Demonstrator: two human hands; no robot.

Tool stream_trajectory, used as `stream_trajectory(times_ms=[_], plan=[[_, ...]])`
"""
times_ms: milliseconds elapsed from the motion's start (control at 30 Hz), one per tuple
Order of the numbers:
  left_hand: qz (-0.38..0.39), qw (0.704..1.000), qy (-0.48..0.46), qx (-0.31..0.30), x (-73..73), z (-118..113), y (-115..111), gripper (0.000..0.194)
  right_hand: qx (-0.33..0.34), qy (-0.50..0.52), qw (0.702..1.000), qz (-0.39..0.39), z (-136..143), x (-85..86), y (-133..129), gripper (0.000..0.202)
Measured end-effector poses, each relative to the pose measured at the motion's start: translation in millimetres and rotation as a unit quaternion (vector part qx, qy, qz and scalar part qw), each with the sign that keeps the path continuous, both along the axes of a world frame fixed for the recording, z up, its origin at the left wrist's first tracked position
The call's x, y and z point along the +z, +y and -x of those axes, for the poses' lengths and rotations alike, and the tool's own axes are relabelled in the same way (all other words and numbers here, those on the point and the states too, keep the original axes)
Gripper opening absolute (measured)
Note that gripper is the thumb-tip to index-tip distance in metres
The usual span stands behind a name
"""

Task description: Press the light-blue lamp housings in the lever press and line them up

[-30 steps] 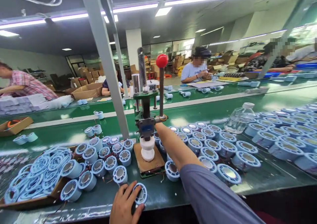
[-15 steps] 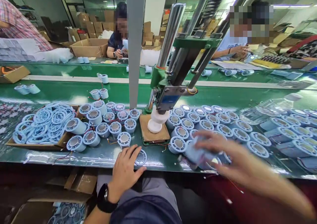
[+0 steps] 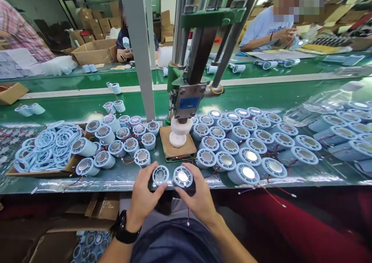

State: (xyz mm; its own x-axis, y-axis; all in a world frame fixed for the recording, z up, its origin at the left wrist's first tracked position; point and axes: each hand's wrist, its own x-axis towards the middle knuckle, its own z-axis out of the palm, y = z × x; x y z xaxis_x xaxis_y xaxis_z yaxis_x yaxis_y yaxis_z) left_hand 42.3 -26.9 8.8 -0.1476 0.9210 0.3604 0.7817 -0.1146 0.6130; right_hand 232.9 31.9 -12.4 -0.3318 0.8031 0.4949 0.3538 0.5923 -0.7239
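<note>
My left hand [image 3: 145, 189] curls its thumb and fingers around a light-blue round housing [image 3: 161, 175] with a greyish disc in its top. Close beside it, my right hand [image 3: 199, 193] grips a light-blue cylindrical motor housing [image 3: 183, 176] with a slotted rim and a shiny silver disc. A thin wire with a white plug [image 3: 188, 221] dangles below that one. Both pieces are upright at the bench's front edge, slightly apart. Just behind them is the press [image 3: 187, 104], its white round pusher [image 3: 180, 126] above a white round seat [image 3: 177, 139] on a brown board.
Many similar housings [image 3: 248, 173] with loose wires crowd the right; another group [image 3: 106, 135] stands left. A cardboard box [image 3: 43, 173] holds slotted blue rings [image 3: 46, 139]. A grey post [image 3: 139, 53] rises behind the bench. Co-workers [image 3: 270, 30] sit across the green line.
My right hand has come from the right-hand group to the middle, bringing a housing. My left hand has closed around the round housing it was resting beside. The view has shifted slightly.
</note>
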Motion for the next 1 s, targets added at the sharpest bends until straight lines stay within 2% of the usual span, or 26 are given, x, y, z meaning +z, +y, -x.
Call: stream_trajectory(times_ms=[100, 267, 533, 767, 900, 1000], plan=[[-0.03, 0.999, -0.037, 0.026, 11.2, -16.1, 0.6, 0.068, -0.01, 0.02, 1.0, 0.013, 21.9, -11.7, -4.3, 0.057], [-0.012, 1.0, 0.02, 0.02, 19.3, -37.1, 10.7, 0.075, -0.037, 0.059, 0.997, -0.02, 38.1, -17.0, -4.6, 0.059], [-0.024, 0.993, -0.029, 0.11, 10.6, -50.7, 11.5, 0.062, -0.029, 0.061, 0.998, -0.018, 37.0, -12.1, -5.2, 0.073], [-0.077, 0.989, -0.027, 0.126, 2.6, -54.3, 10.3, 0.054, -0.034, 0.056, 0.997, -0.028, 37.7, -12.5, -5.0, 0.077], [-0.04, 0.99, -0.039, 0.129, 2.0, -55.2, 11.3, 0.061, -0.04, 0.061, 0.997, -0.024, 39.9, -14.6, -3.8, 0.079], [-0.021, 0.988, -0.056, 0.143, 0.4, -59.5, 12.5, 0.064, -0.038, 0.046, 0.998, -0.028, 41.6, -18.8, -4.7, 0.066]])
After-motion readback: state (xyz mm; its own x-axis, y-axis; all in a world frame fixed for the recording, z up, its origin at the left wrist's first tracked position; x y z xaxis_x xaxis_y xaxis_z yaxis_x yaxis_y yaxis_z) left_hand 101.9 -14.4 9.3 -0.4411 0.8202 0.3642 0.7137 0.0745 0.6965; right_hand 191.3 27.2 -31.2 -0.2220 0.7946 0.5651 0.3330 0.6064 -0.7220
